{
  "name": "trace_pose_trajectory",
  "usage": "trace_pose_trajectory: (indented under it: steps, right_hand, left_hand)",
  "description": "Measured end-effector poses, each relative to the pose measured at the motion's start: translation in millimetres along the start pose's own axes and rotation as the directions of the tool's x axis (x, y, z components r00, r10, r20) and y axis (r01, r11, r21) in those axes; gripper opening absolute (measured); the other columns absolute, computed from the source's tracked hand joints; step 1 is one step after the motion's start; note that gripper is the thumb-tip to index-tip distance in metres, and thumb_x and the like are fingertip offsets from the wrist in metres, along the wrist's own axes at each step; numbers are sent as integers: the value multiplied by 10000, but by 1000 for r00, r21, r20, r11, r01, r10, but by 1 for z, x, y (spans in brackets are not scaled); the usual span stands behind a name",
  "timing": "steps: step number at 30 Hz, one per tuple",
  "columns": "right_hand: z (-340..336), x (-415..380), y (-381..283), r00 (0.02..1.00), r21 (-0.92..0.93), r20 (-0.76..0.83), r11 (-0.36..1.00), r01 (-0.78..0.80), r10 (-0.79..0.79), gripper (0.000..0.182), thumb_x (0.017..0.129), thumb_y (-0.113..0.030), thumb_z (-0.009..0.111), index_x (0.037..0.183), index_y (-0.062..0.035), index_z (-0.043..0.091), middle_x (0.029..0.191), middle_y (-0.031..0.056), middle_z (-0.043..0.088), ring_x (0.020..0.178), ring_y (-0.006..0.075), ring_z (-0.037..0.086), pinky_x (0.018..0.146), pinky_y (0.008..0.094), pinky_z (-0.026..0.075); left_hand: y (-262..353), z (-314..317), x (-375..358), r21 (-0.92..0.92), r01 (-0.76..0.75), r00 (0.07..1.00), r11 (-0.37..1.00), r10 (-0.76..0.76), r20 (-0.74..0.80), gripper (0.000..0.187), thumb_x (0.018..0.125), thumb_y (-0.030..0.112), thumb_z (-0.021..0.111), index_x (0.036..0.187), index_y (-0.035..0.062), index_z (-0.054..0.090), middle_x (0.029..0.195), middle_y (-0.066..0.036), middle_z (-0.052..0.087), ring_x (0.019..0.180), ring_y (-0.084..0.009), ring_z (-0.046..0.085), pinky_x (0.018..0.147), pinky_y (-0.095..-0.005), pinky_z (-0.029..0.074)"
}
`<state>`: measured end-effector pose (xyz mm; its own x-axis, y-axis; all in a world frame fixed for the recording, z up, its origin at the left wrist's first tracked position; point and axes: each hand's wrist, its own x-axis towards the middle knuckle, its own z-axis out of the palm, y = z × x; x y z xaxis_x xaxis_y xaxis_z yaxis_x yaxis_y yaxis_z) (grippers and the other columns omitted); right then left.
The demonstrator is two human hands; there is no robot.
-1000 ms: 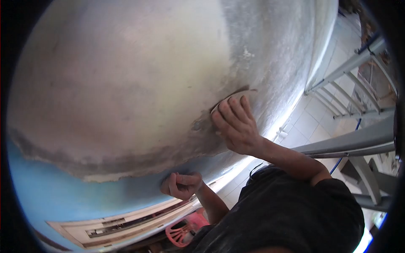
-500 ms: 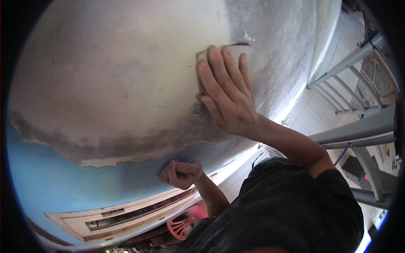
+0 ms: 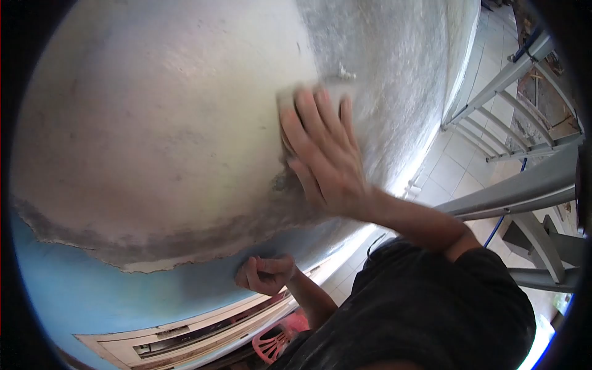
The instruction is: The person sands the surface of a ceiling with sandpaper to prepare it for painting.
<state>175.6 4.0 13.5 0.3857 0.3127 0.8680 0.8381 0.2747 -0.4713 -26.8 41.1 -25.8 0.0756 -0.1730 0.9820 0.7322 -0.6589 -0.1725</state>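
Observation:
My right hand [image 3: 325,154] lies over a pale, blurred sheet that looks like sandpaper [image 3: 285,102], pressing it against the patched wall [image 3: 179,129]. Its fingers point up the frame and cover most of the sheet. That hand rests where a smooth cream patch meets rougher grey plaster. Lower down, my left hand [image 3: 266,274] is curled into a fist beside the blue painted part of the wall [image 3: 209,283]. Whether anything is inside that fist is hidden. A ragged edge of plaster [image 3: 148,270] runs above the blue paint.
A metal ladder [image 3: 518,123] stands at the right over pale floor tiles [image 3: 453,176]. At the bottom are a framed wall opening [image 3: 154,351] and a pink plastic chair [image 3: 271,345]. A small white chip mark [image 3: 346,75] shows on the grey plaster.
The whole view has shifted, so the wall and both hands appear lower in the frame. My right hand stays pressed on the sheet, now blurred by motion. My left fist remains closed.

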Motion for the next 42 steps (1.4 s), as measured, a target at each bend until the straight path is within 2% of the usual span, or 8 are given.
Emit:
trace_pose_trajectory:
  steps: [5, 8, 14, 20, 26, 29, 38, 42]
  right_hand:
    - [-4, -13, 23, 983, -86, 109, 984, 158, -148, 468, 881, -140, 474, 1307, 39, 400, 1368, 293, 332, 1298, 454, 272, 1028, 633, 143]
    - [-13, 33, 25, 996, -111, -28, 990, 86, -90, 459, 884, -129, 465, 1308, 35, 400, 1377, 287, 325, 1313, 448, 249, 1042, 612, 143]
    - [6, -43, 22, 995, -22, 99, 999, 26, -24, 516, 896, -116, 435, 1376, 20, 303, 1432, 256, 250, 1340, 425, 194, 1064, 577, 130]
    - [-15, 47, 41, 981, -107, -191, 993, -48, 26, 538, 877, -175, 518, 1366, -29, 347, 1413, 199, 324, 1311, 376, 293, 1021, 596, 224]
    - [-7, -21, 20, 997, -33, 50, 998, -50, 51, 540, 864, -162, 527, 1352, -8, 354, 1407, 222, 316, 1296, 408, 298, 1007, 598, 235]
    - [-20, 25, 35, 999, -75, 14, 996, 49, -49, 494, 903, -123, 420, 1348, 67, 323, 1410, 308, 245, 1319, 473, 203, 1059, 579, 127]
    - [-11, -13, 24, 992, -28, 115, 998, 51, -47, 504, 889, -124, 455, 1343, 64, 339, 1392, 299, 294, 1311, 469, 234, 1042, 593, 163]
    - [-19, 39, 34, 994, -81, -31, 992, 100, -103, 530, 897, -194, 467, 1328, 87, 343, 1377, 322, 297, 1300, 493, 233, 1035, 612, 151]
  left_hand:
    - [-5, -4, -6, -23, -17, 1000, 1000, 17, 1, 132, 895, 72, 485, 893, -45, 548, 754, -96, 513, 650, -167, 468, 504, -258, 379]
    - [-5, -3, -5, -20, -22, 1000, 1000, 23, 4, 135, 894, 73, 491, 900, -48, 550, 756, -94, 514, 656, -172, 470, 508, -259, 385]
    - [-5, -4, -5, -23, -43, 999, 999, 43, 4, 135, 891, 66, 488, 899, -52, 552, 753, -97, 522, 655, -172, 470, 515, -269, 384]
    - [-4, -3, -6, -28, -20, 1000, 999, 20, 4, 141, 891, 69, 478, 899, -52, 551, 741, -98, 521, 651, -178, 468, 516, -275, 378]
    - [0, 2, -3, 6, 13, 999, 1000, -13, -43, 142, 868, 99, 486, 842, -28, 546, 665, -67, 476, 591, -161, 428, 513, -274, 320]
    - [1, 4, -2, -8, 20, 998, 1000, -20, -55, 139, 863, 100, 491, 842, -27, 543, 663, -67, 473, 587, -168, 422, 516, -284, 319]
    - [2, 2, -4, 16, 45, 998, 999, -45, -39, 157, 877, 113, 478, 833, -26, 535, 654, -64, 462, 588, -163, 417, 515, -278, 314]
    - [2, 1, -2, 2, 25, 999, 1000, -25, -34, 157, 879, 115, 474, 835, -24, 532, 652, -65, 460, 585, -166, 417, 514, -280, 315]
